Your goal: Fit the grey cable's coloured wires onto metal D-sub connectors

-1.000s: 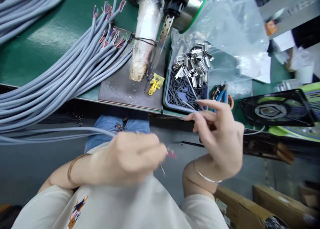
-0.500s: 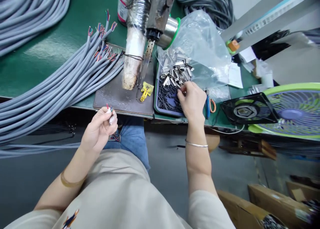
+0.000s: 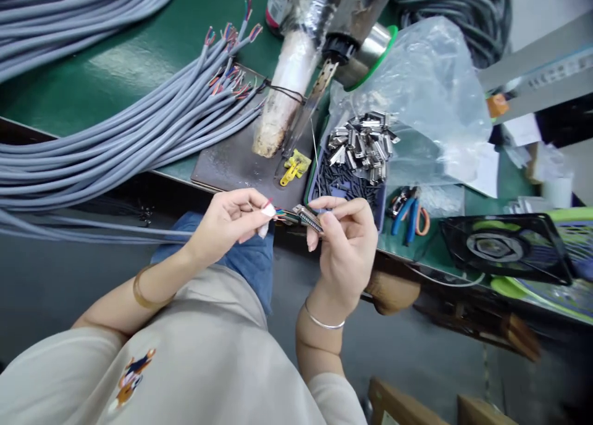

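My left hand (image 3: 229, 221) pinches the stripped end of a grey cable (image 3: 92, 230), whose coloured wires fan out to the right of the fingertips. My right hand (image 3: 345, 239) grips a small metal connector (image 3: 308, 218) and holds it up against those wire ends, just below the bench edge. A heap of the same metal connectors (image 3: 364, 142) lies in a blue tray (image 3: 377, 199) with black sleeve pieces, right above my right hand.
A thick bundle of grey cables (image 3: 139, 134) crosses the green bench (image 3: 139, 67). A soldering iron (image 3: 296, 85) rests on a dark plate (image 3: 231, 159) by a yellow clip (image 3: 293, 168). Blue-handled cutters (image 3: 407, 212), a plastic bag (image 3: 426, 79) and a fan (image 3: 504, 246) lie to the right.
My right hand came away from the tray with a connector and moved down left. My left hand brought the cable end rightward to meet it.
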Available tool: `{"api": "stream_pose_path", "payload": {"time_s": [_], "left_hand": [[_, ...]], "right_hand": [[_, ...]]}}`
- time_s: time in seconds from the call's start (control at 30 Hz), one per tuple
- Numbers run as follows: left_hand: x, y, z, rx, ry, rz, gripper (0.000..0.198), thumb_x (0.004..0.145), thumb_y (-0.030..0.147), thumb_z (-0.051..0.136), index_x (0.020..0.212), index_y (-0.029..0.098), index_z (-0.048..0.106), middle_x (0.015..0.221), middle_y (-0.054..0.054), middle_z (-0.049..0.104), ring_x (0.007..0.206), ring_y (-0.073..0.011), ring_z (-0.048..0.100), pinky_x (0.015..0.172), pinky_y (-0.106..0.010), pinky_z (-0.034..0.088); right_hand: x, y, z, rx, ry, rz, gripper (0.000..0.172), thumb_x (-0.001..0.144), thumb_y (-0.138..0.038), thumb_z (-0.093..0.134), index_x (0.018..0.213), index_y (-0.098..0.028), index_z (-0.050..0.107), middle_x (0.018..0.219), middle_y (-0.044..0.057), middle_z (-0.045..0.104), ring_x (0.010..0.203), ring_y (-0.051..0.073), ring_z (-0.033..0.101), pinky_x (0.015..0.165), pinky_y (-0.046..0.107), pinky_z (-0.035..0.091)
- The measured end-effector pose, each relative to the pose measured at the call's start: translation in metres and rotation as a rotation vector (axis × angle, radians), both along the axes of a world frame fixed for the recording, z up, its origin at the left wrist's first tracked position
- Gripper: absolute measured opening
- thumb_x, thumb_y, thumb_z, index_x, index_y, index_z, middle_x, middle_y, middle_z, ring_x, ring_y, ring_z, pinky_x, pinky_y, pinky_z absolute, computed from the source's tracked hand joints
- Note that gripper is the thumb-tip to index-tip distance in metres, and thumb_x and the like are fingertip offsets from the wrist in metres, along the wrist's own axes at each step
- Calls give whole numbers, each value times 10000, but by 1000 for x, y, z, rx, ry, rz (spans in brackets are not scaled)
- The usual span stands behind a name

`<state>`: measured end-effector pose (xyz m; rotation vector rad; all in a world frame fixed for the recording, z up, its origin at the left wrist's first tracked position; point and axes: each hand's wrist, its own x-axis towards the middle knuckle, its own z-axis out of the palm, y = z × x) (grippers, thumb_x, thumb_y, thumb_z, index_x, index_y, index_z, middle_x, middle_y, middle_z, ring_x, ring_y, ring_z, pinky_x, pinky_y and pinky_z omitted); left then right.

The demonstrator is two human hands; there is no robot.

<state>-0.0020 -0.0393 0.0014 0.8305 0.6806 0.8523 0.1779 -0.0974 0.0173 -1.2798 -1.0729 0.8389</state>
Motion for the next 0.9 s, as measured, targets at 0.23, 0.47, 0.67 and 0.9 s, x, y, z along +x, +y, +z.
{"api": "stream_pose_path", "payload": {"time_s": [0.23,0.47,0.67,0.9], "left_hand": [[-3,2,-7,14,-9,15,267,738,326,844,727,131,661,639,33,592,399,-4,414,374,-161,277],[-1,2,-9,-1,72,113,211,726,254,816,688,128,651,599,42,537,394,2,387,384,-159,253],[3,9,-10,12,78,169,226,670,222,828,644,123,627,628,41,564,404,19,354,371,-153,224],[5,15,-10,57,117,124,204,729,262,798,679,123,657,601,21,593,382,0,361,352,-169,223]], "right_hand": [[-18,15,-21,122,17,-248,182,911,-255,711,851,-207,545,736,-36,754,494,94,662,466,193,554],[-19,16,-25,316,-191,-397,180,874,-238,737,811,-209,571,920,-3,699,771,126,727,682,287,663],[-14,8,-33,325,-572,-362,103,879,-135,722,861,-200,644,987,19,755,834,157,764,713,296,655],[-19,9,-47,330,-602,-179,134,898,-124,690,992,-220,693,1105,50,783,1011,190,764,816,325,641]]}}
